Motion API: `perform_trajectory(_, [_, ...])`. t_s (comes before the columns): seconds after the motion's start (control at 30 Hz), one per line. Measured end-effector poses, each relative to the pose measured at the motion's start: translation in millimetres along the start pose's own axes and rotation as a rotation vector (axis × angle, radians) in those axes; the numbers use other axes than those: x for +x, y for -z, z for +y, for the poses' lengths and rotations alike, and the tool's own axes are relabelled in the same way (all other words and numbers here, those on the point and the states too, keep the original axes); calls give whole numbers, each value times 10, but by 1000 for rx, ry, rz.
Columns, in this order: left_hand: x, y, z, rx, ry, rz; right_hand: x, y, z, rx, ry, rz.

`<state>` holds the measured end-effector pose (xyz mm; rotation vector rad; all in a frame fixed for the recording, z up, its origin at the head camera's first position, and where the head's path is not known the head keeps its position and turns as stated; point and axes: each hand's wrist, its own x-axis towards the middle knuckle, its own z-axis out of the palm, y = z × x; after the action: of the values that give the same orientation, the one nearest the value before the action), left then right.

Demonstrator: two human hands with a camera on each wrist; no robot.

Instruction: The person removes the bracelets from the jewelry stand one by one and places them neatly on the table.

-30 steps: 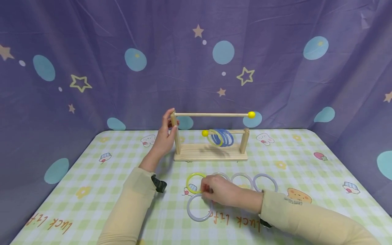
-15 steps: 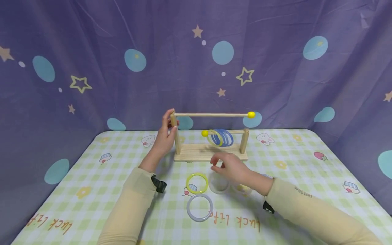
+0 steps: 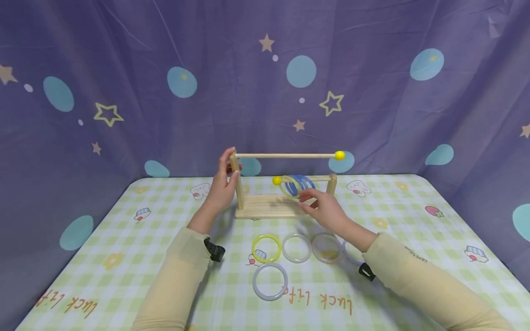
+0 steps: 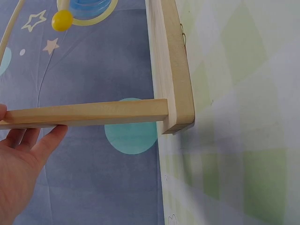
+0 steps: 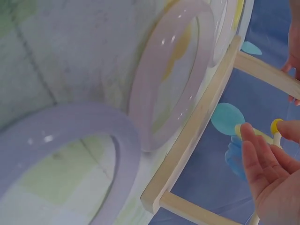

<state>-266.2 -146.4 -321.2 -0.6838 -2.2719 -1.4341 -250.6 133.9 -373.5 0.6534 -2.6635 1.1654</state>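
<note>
A wooden stand point(image 3: 265, 211) has two posts, each bearing a rod tipped with a yellow ball. My left hand point(image 3: 221, 189) grips the taller left post point(image 4: 93, 114), thumb and fingers on opposite sides. On the lower rod hang several blue rings point(image 3: 305, 181) with a yellow ring point(image 3: 283, 188) in front, nearest the ball point(image 3: 277, 180). My right hand point(image 3: 325, 211) is at the lower edge of those rings, fingers extended and thumb apart. In the right wrist view its fingers point(image 5: 255, 164) overlap the blue rings. Nothing shows between fingers and thumb.
In front of the stand lie a yellow ring point(image 3: 254, 248), two translucent rings point(image 3: 296, 261) and a lavender ring point(image 5: 84, 112), partly behind the right wrist. A greyish ring point(image 3: 270, 298) lies nearer. The upper rod point(image 3: 285, 156) bears no rings. A purple curtain point(image 3: 232, 124) hangs behind.
My right hand has left the yellow ring on the table and moved up and right to the rings on the lower rod. The left hand stays on the post.
</note>
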Motion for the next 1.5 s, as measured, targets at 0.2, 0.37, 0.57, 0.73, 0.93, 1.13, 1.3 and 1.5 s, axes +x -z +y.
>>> perform_trajectory(0.2, [-10,6,-1,1,-10,0,20,1,11,-7,-2,15])
perform_trajectory(0.37, [-15,5,-4,-4,-12,0,41,-19,43,-21,-10,42])
perform_trajectory(0.57, [-20,8,4,5,-5,4,99,-104,75,12,19,60])
perform_trajectory(0.73, [-21,10,8,8,3,0,158,-199,53,52,53,87])
perform_trajectory(0.93, [-15,7,2,1,10,-2,237,-301,2,113,34,106])
perform_trajectory(1.13, [-11,7,12,4,9,1,289,-394,-36,184,24,91])
perform_trajectory(1.3, [0,2,3,0,6,0,293,-428,-63,210,22,97])
perform_trajectory(1.5, [5,4,5,-6,15,0,295,-434,-75,227,41,98])
